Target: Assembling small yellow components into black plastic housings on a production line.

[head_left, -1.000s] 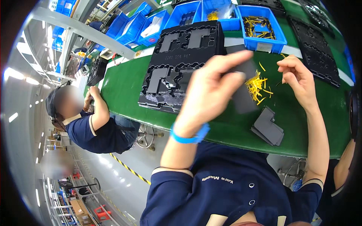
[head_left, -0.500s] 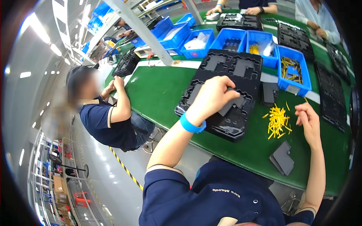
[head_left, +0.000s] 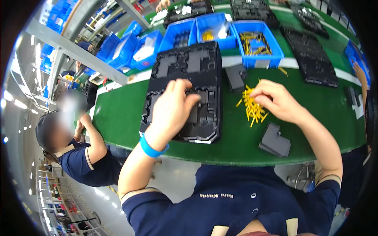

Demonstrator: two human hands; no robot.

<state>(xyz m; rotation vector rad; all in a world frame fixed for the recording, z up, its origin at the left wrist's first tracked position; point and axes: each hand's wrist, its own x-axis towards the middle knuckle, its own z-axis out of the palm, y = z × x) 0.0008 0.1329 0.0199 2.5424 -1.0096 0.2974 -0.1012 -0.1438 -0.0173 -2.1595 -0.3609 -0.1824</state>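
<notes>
My left hand [head_left: 172, 108], with a blue band at its wrist, is over the near half of a black moulded tray [head_left: 185, 80]. Its fingers curl around a dark grey flat piece [head_left: 193, 116], partly covered by the hand. Similar grey pieces fill the tray's far pockets. To the right, my right hand [head_left: 275, 100] has its fingertips pinched together at a loose pile of yellow strips [head_left: 253, 110]; a yellow tip shows just past the fingers. Closer to me lies a small stack of grey L-shaped pieces [head_left: 275, 140]. More dark grey pieces [head_left: 235, 77] lie beside the tray.
Blue bins stand along the back; one bin [head_left: 258, 59] holds yellow strips, another [head_left: 214, 42] holds yellow bits and clear plastic. A black tray [head_left: 309, 59] lies at the far right. A metal post [head_left: 94, 59] and a seated co-worker [head_left: 86, 153] are on the left.
My right hand has moved left onto the yellow strips, its fingers closing. My left hand stays over the tray with the grey piece. The whole view has swung to the right.
</notes>
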